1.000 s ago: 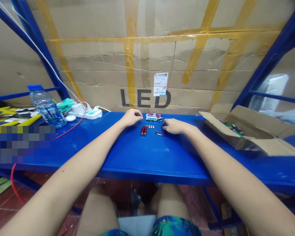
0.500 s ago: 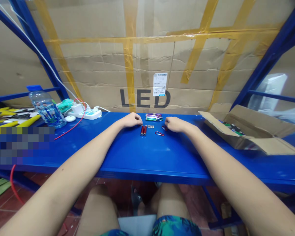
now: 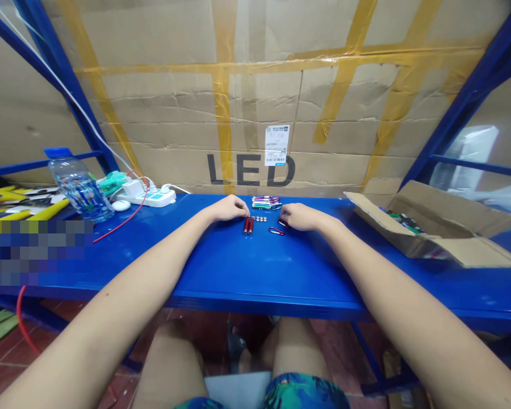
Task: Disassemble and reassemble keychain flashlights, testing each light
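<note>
Two red tubes (image 3: 247,226), side by side, mid-bench on the blue tabletop (image 3: 255,267); two red clips, to their right.
Tubes: parallel, long axes running away from the wearer, near ends towards the front edge; far ends close to the left hand (image 3: 234,208). Front clip (image 3: 276,231): laid nearly crosswise, right end slightly nearer the wearer. Rear clip (image 3: 283,223): partly covered by the right hand (image 3: 297,216); gripped or merely touched, cannot tell. Small round pieces (image 3: 261,219): in a row between the hands, detail too small to read. Left hand: fingers curled, tips close together; contents hidden, cannot tell. Right hand: knuckles up, fingertips downward. Both forearms: reaching forward, converging, cut off by the lower frame.
</note>
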### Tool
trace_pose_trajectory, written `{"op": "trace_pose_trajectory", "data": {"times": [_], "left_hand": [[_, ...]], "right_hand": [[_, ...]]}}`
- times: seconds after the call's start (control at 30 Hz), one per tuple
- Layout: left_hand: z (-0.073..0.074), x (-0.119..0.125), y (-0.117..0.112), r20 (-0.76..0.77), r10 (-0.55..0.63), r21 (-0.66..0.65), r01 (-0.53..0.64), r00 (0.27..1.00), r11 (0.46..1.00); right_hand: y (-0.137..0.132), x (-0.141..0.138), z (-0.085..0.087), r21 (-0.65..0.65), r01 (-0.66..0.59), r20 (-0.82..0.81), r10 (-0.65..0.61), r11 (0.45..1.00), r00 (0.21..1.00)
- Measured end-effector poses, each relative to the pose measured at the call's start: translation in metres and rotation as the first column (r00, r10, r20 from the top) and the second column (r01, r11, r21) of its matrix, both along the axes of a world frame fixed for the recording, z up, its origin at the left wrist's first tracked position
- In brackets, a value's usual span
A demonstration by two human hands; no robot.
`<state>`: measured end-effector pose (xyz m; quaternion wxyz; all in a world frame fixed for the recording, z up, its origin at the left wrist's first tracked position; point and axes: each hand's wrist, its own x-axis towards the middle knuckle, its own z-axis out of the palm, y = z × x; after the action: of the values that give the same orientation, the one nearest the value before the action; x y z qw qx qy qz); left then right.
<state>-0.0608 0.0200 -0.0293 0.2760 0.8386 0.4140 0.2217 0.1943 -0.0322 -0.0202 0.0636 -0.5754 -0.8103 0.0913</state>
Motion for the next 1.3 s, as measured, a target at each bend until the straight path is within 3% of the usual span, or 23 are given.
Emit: {"op": "trace_pose_trajectory", "data": {"times": [0.6, 0.93, 1.03, 1.13, 1.23, 1.3], "left_hand": [[0.000, -0.001, 0.001, 0.062, 0.062, 0.030, -0.064, 0.996, 0.997], [0.000, 0.000, -0.001, 0.041, 0.124, 0.003, -0.124, 0.991, 0.992], [-0.002, 0.002, 0.003, 0.032, 0.141, 0.070, -0.143, 0.989, 0.987], [0.000, 0.011, 0.011, 0.028, 0.160, 0.236, -0.163, 0.987, 0.958], [0.006, 0.029, 0.020, -0.063, 0.111, 0.360, -0.081, 0.992, 0.929], [0.010, 0.043, 0.025, -0.166, 0.085, 0.376, -0.016, 0.982, 0.926]], "right_hand": [[-0.012, -0.008, 0.005, 0.012, -0.150, -0.068, 0.150, 0.989, 0.986], [-0.012, -0.008, 0.006, 0.000, -0.134, -0.073, 0.134, 0.991, 0.988], [-0.006, -0.005, 0.004, 0.071, -0.077, -0.109, 0.085, 0.995, 0.990], [0.005, 0.003, -0.001, 0.163, 0.002, -0.152, 0.023, 0.987, 0.988], [0.016, 0.011, -0.007, 0.241, 0.060, -0.176, -0.017, 0.969, 0.984], [0.021, 0.013, -0.010, 0.255, 0.074, -0.196, -0.023, 0.964, 0.980]]}}
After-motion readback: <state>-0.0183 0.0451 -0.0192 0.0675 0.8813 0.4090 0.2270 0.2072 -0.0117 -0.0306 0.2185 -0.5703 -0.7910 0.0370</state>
